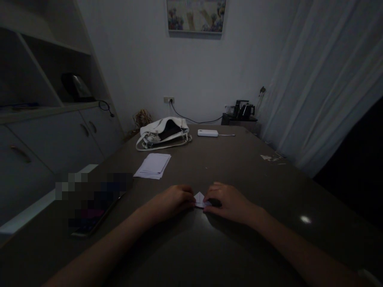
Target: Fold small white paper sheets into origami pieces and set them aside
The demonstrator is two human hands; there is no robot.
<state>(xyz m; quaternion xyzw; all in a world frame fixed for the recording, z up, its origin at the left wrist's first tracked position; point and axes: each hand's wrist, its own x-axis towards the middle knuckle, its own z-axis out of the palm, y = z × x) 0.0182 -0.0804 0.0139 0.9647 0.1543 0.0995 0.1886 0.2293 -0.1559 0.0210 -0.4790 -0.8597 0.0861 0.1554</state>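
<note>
A small folded piece of white paper [200, 199] lies on the dark table [233, 167] between my two hands. My left hand [175, 200] has its fingers curled and pinches the paper's left side. My right hand [228, 201] presses and pinches the paper's right side, with fingers bent down onto it. Most of the paper is hidden under my fingers.
A stack of white paper sheets [153, 165] lies further back on the left. Behind it sit a white handbag [163, 132] and a white power bank [208, 133] with a cable. A phone [94, 217] rests at the left edge. A curtain [323, 79] hangs at the right.
</note>
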